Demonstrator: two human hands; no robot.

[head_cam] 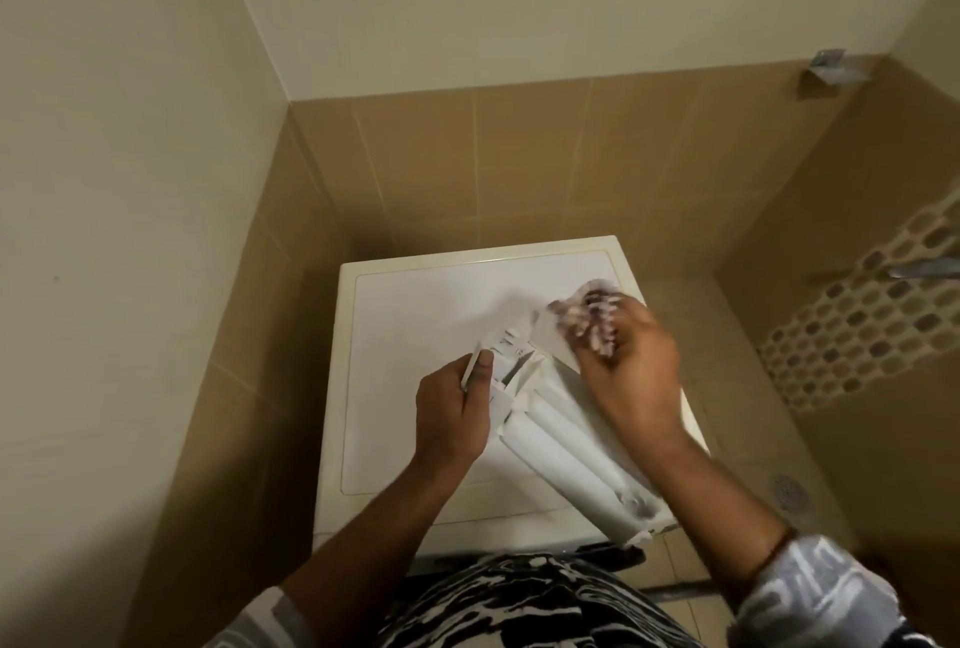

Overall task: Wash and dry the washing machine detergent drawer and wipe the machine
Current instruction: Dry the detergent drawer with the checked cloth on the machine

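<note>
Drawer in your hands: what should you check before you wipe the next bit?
1. The left hand grips the drawer: ok.
2. The right hand holds the cloth: ok.
3. The cloth is at the far end of the drawer: ok.
4. The drawer is over the washing machine top: ok.
5. The drawer is dry all over: cannot tell, the picture is blurred there.
</note>
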